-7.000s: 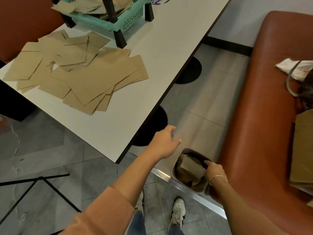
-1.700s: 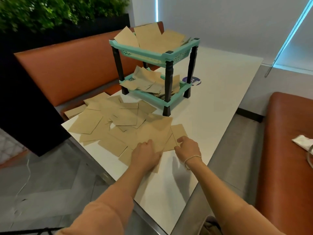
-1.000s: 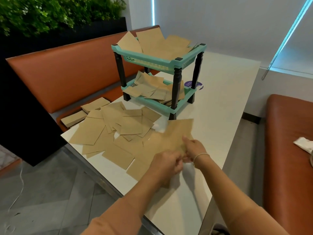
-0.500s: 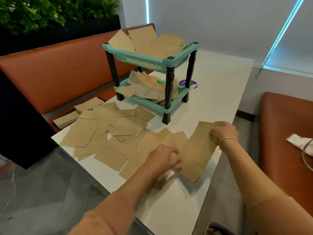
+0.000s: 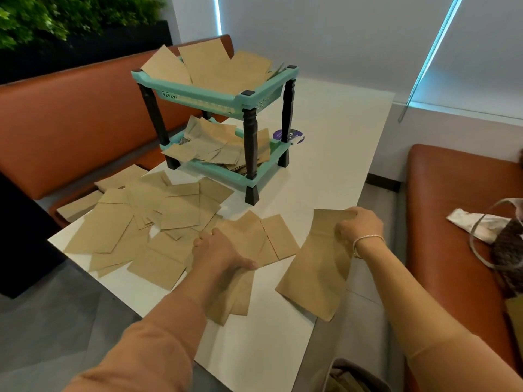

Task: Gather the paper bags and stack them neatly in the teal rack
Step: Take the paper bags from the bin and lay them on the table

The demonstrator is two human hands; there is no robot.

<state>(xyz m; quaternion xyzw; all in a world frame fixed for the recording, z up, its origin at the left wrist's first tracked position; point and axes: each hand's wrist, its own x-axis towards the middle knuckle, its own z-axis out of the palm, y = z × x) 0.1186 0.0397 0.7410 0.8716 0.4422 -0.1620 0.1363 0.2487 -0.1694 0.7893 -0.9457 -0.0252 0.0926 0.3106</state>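
A two-tier teal rack (image 5: 215, 101) with black legs stands on the white table (image 5: 325, 154); brown paper bags lie loosely on both shelves. Several more paper bags (image 5: 158, 222) are scattered over the table's left half. My right hand (image 5: 358, 226) grips the top edge of one large paper bag (image 5: 317, 267), held just off the table at its right edge. My left hand (image 5: 219, 248) grips a small bunch of paper bags (image 5: 235, 292) near the front of the pile, thumb on top.
Orange benches run along the left (image 5: 70, 117) and right (image 5: 452, 193) of the table. A few paper bags (image 5: 79, 205) lie on the left bench seat. A cloth bag with straps (image 5: 492, 230) rests on the right bench. A purple sticker (image 5: 291, 135) sits behind the rack.
My right hand has pulled the large bag further right, away from the pile. My left hand has closed on a few bags at the pile's front edge.
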